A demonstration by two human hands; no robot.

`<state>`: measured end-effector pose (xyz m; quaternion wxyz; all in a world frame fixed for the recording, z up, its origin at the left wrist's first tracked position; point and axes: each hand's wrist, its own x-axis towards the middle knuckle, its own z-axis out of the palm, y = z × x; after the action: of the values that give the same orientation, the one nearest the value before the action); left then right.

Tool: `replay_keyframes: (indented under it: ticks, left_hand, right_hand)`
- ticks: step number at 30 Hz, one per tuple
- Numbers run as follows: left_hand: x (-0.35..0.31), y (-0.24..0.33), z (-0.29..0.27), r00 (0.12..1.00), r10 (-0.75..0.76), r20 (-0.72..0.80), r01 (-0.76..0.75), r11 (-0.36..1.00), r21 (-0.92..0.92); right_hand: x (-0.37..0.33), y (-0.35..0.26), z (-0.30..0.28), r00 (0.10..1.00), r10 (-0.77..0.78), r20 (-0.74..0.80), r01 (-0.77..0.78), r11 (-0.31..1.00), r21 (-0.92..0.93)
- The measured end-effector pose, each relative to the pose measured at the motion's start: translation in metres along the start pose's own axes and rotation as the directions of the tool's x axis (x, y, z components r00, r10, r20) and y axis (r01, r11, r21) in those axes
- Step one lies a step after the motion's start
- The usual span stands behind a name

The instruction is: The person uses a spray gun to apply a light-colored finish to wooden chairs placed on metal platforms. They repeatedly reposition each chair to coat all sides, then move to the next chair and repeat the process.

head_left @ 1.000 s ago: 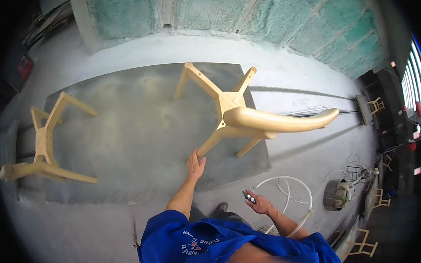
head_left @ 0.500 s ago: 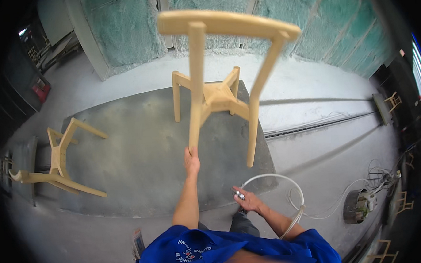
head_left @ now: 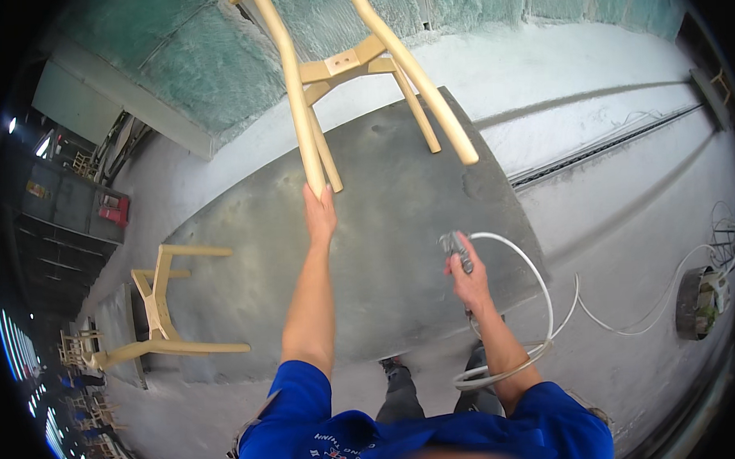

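My left hand (head_left: 320, 215) is wrapped round the lower end of one leg of a pale wooden chair frame (head_left: 342, 62), held up over the far part of a dark grey board (head_left: 370, 279). The frame has no seat panel, and its top is cut off by the picture's upper edge. In my right hand (head_left: 470, 282) is a small metal spray gun (head_left: 454, 246), apart from the frame. A white hose (head_left: 518, 253) runs from the gun and loops round my right forearm. Another wooden chair frame (head_left: 156, 308) lies on its side at the board's left end.
Green-tinted filter-like panels (head_left: 189, 81) line the far wall, above a whitish floor. A floor track (head_left: 610, 145) runs off to the right. A round bucket (head_left: 695, 301) with hoses stands at the right. More chair frames (head_left: 81, 349) stand at the far left.
The chair frame has turned and tilted, its legs now toward me and its backrest out of view. My right hand has moved forward over the board with the spray gun. The view has shifted.
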<state>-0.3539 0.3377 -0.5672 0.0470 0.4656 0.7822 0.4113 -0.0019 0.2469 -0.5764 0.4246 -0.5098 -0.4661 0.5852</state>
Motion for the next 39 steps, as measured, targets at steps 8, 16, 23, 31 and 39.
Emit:
replay_keyframes:
  ticks: [8,16,23,31,39]
  left_hand:
    - [0.111,0.036,-0.005,0.971,-0.186,0.150,0.190,0.982,-0.010]
    - [0.146,0.062,-0.007,0.968,-0.195,0.161,0.197,0.980,-0.001]
    - [0.157,0.067,-0.006,0.956,-0.212,0.202,0.222,0.975,-0.030]
    - [0.150,0.071,-0.006,0.962,-0.196,0.189,0.204,0.979,-0.023]
    - [0.142,0.052,0.001,0.972,-0.172,0.163,0.177,0.984,-0.020]
  right_hand:
    - [0.160,-0.021,0.077,0.931,-0.144,-0.334,0.236,0.937,0.256]
    - [0.252,-0.052,0.104,0.930,-0.197,-0.309,0.271,0.937,0.219]
    - [0.199,-0.057,0.131,0.800,-0.597,-0.055,0.593,0.775,0.220]
    - [0.175,-0.052,0.135,0.882,-0.425,-0.204,0.471,0.768,0.435]
    - [0.065,0.007,0.044,0.919,-0.112,-0.378,0.225,0.936,0.270]
